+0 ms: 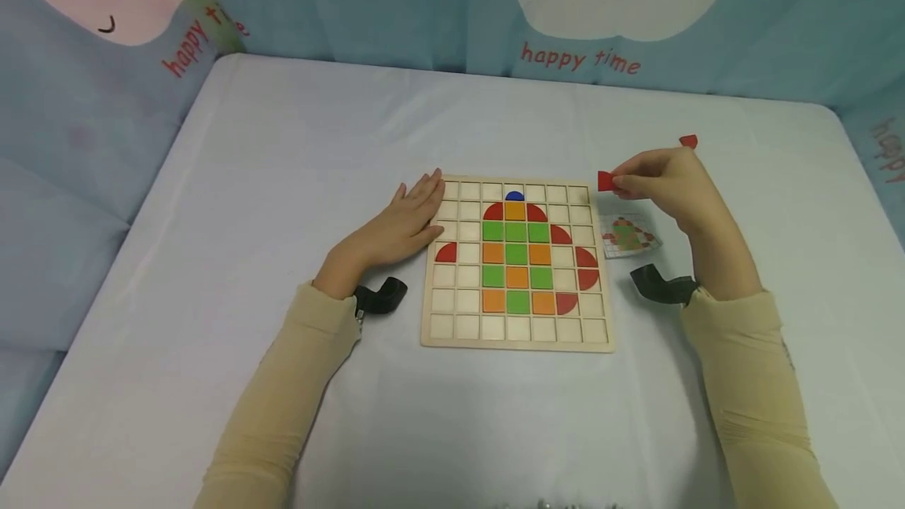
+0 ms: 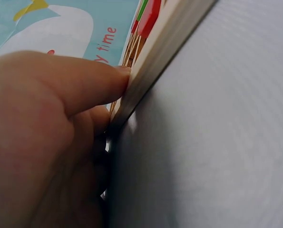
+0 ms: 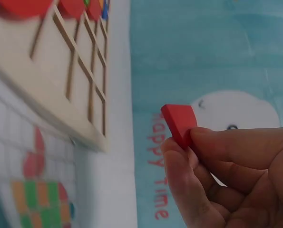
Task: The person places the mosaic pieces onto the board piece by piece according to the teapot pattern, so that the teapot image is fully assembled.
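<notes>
A wooden grid board [image 1: 551, 345] lies on the table, its middle filled with green, orange and red pieces and one blue half-round piece [image 1: 514, 196]. At the board's upper left edge rests my left hand [image 1: 396, 230], its fingers extended; the left wrist view shows the thumb [image 2: 98, 80] touching the wooden rim. My right hand [image 1: 668, 183] is raised beyond the upper right corner and pinches a red quarter-round piece [image 3: 181, 121] between thumb and fingertips. Below that hand lies a pattern card [image 1: 628, 236], showing a similar coloured figure.
Another red piece [image 1: 689, 141] lies on the white table [image 1: 318, 132] behind my right hand. A printed blue curtain [image 1: 396, 6] hangs along the table's back and sides. Black camera mounts [image 1: 382, 295] stick out from both wrists.
</notes>
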Demonstrator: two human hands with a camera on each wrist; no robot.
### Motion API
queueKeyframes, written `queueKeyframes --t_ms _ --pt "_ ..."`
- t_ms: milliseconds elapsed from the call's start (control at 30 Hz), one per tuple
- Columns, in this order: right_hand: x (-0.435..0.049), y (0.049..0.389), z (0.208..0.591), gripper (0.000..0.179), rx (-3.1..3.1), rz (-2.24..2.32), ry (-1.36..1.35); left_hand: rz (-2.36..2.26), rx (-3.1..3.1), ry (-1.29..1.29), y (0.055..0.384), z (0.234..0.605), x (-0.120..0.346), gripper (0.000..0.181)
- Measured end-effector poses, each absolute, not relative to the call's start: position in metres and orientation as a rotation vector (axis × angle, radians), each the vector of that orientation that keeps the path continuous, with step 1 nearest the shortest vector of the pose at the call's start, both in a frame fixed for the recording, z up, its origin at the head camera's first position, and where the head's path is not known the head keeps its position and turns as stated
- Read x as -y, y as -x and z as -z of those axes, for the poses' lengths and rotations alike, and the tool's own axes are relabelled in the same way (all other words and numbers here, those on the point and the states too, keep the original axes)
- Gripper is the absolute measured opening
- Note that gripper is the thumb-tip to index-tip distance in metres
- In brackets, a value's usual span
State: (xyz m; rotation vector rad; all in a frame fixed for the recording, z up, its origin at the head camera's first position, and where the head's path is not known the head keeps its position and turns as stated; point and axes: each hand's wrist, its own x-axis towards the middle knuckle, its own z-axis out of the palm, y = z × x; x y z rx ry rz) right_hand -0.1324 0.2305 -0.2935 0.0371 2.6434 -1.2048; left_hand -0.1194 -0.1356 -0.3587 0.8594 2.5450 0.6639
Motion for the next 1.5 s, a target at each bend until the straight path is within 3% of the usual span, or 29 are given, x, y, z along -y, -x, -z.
queueKeyframes --t_ms 700,1500 --pt "-0.178 0.117 0.293 0.013 -2.569 1.135 0.206 -0.667 -2.549 -0.854 0.12 0.358 0.131 0.067" --pt "-0.124 0.118 0.306 0.012 -2.38 1.151 0.394 -0.656 -2.558 -0.852 0.118 0.357 0.135 0.067"
